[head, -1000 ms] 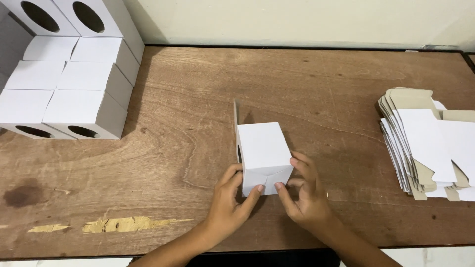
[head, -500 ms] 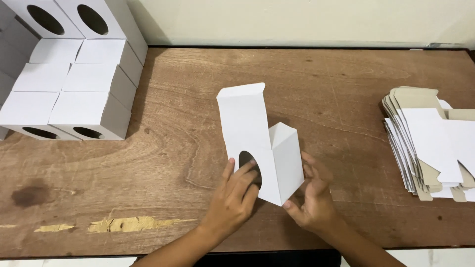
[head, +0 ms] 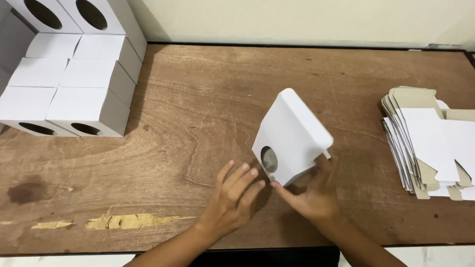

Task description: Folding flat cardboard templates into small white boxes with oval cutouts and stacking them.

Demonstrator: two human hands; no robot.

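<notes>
A white folded cardboard box with a round hole [head: 292, 138] is held tilted above the brown wooden tabletop [head: 198, 123] in the grip of the right hand [head: 311, 195]; the left hand [head: 232, 198] is spread open just beside it. Assembled white boxes [head: 69, 79] are stacked far left, flat white box blanks [head: 430, 143] piled far right

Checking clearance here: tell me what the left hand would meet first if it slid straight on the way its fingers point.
Probably the white cardboard box with a round hole: the left hand points up-right, fingertips almost at its lower corner.
</notes>
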